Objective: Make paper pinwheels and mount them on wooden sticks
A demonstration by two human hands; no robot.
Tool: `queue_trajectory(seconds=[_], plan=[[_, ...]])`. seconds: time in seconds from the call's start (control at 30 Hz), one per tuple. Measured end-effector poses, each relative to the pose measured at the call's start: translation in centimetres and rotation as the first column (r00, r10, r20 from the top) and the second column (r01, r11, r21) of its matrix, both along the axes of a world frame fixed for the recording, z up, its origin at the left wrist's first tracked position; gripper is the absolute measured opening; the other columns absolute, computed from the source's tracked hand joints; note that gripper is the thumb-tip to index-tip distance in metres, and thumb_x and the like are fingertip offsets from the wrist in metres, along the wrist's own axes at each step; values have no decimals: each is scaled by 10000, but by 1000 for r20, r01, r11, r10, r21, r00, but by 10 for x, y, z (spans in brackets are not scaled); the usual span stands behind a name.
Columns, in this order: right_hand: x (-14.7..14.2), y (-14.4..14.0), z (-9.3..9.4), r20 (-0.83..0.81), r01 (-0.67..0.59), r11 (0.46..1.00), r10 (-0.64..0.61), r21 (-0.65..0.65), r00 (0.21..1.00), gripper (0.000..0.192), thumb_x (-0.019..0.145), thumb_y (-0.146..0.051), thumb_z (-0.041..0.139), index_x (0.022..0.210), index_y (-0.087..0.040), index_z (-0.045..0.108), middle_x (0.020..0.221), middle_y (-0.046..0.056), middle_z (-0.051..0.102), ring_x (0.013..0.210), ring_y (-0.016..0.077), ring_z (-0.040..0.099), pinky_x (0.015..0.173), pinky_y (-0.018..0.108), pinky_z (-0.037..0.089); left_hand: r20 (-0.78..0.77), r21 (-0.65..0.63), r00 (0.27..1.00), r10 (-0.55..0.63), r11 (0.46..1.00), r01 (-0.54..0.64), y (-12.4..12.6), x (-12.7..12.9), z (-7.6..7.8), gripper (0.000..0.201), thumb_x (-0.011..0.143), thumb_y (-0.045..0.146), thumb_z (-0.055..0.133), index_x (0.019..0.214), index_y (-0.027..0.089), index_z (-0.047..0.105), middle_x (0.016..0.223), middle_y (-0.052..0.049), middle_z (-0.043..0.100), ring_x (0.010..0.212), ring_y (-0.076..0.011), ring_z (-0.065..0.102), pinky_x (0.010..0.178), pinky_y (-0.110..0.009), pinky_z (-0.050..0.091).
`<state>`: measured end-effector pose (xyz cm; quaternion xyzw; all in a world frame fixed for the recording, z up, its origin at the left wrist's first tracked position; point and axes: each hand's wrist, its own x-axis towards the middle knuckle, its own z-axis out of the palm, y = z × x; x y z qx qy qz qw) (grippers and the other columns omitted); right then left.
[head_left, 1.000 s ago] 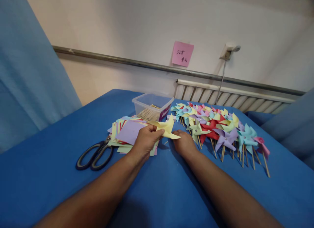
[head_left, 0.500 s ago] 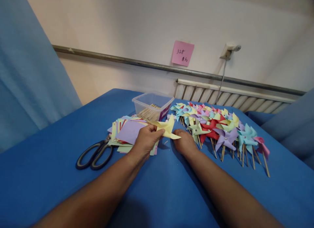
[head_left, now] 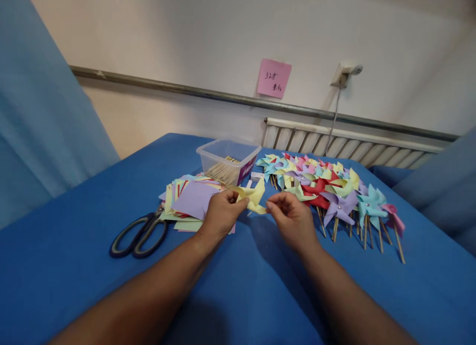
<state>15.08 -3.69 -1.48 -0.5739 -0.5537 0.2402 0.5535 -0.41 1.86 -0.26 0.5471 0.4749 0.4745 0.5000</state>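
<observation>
My left hand (head_left: 223,209) pinches a yellow paper pinwheel (head_left: 254,196) between thumb and fingers, above the front of the table. Close to its right tip, the thumb and forefinger of my right hand (head_left: 292,217) are pressed together. Whatever is between them is too small to make out. Under and beside my left hand lies a stack of coloured paper squares (head_left: 195,199), a purple one on top. Large dark-handled scissors (head_left: 143,235) rest at the stack's left, their blades partly hidden.
A clear plastic box (head_left: 223,159) holding thin wooden sticks stands behind the stack. Finished pinwheels on sticks (head_left: 340,208) crowd the right side of the blue-covered table (head_left: 92,201). A small white box (head_left: 257,177) lies near the clear box. Wall and radiator (head_left: 293,138) stand behind.
My right hand has risen from the table and turned, its pinched fingertips now by the pinwheel's tip. My left hand still holds the pinwheel. The view has shifted slightly.
</observation>
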Motion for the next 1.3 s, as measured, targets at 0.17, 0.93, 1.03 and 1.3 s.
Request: queue_trajectory(seconds=[0.17,0.93,1.03,1.3], plan=[[-17,-5,-4,61,-68,997,65,41,996,98,806,-261,576,853,-198,634,735,2,689,652,139,642,629,246,490,-33,1,999,-25,1000,25,-4,3,0,149,596,275,741,573,167,641,471,43,520,444,-99,430,426,-214,297],[-9,-3,-5,172,35,993,-54,112,984,102,809,-241,568,816,-195,659,760,11,680,656,140,625,635,248,486,27,-134,992,-122,983,125,-19,7,7,201,649,309,723,650,169,578,431,83,469,363,-57,346,392,-201,260],[-9,-4,-5,178,41,992,-63,123,982,95,809,-239,576,813,-197,661,755,9,675,654,139,622,638,253,484,13,-132,990,-138,982,138,-19,6,8,188,663,303,706,663,168,575,434,86,472,360,-56,353,392,-200,264],[-9,-5,-5,170,37,993,-55,109,984,91,813,-241,579,818,-203,661,756,2,671,658,138,618,644,257,482,1,-121,992,-129,984,128,-19,7,7,212,660,303,705,639,171,541,446,86,477,353,-48,356,385,-196,266]])
